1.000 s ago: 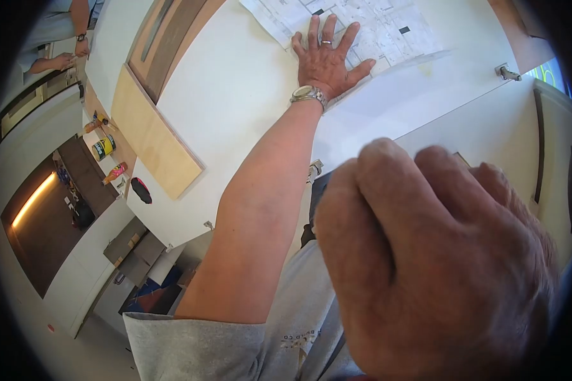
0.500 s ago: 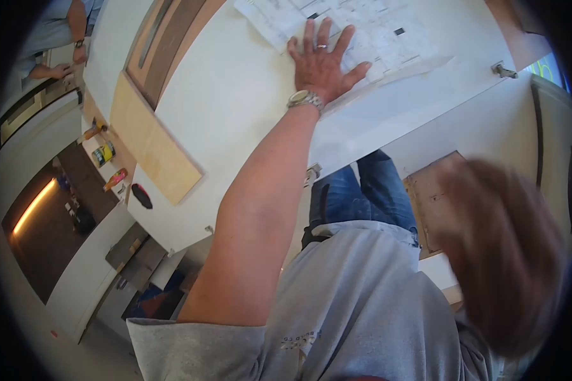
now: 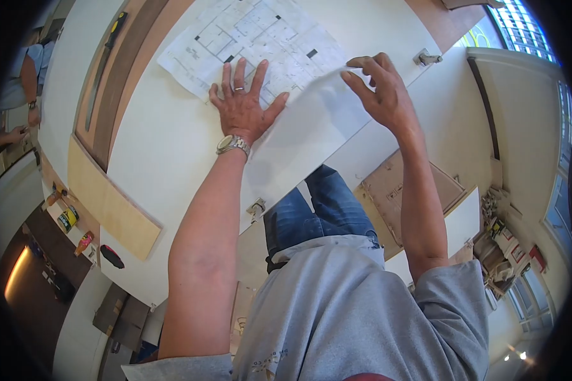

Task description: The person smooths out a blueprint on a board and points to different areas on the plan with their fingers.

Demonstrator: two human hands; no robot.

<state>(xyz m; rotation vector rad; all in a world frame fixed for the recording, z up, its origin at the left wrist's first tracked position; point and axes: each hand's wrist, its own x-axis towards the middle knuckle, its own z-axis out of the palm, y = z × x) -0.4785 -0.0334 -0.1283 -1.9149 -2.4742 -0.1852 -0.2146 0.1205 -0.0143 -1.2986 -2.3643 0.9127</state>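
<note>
A white printed floor plan [image 3: 260, 38] lies on a white panel [image 3: 156, 140], its near edge lifted and curled toward me. My left hand [image 3: 245, 114] rests flat at the plan's lower left part, fingers spread, with a ring and a metal wristwatch [image 3: 232, 145] on that arm. At the sheet's right corner, my right hand [image 3: 384, 92] pinches the raised paper edge between thumb and fingertips.
Metal hinges [image 3: 427, 58] stick out along the panel's near edge. A plywood strip [image 3: 111, 197] and a long-bladed tool with a yellow-black handle [image 3: 108, 60] lie leftward. Another person's arm [image 3: 30, 86] shows at far left. A brown board [image 3: 419, 190] lies low on the right.
My right hand has swung up from the lower right to the paper's edge. The view has shifted, and my left hand stays flat on the plan.
</note>
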